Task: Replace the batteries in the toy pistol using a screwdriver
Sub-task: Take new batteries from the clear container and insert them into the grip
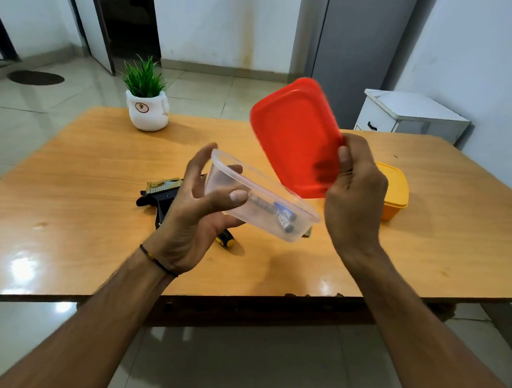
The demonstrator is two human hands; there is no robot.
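fingers [344, 160] of right hand [356, 197] hold lid [295, 136] over wooden table [96, 213]; tiled floor [27, 111].

Clear box [301, 227] in my left hand [196, 208]: smooth see-through plastic. Lid [295, 139] in my right hand [354, 194]: glossy red plastic. Surface [98, 182]: shiny wood. Yellow box [395, 194]: matt plastic.

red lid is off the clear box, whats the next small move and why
Probably set the red lid down on the table: the right hand pinches it, the left hand holds the clear box tilted, and the batteries lie at its lower end, so a free hand is needed to pick them out.
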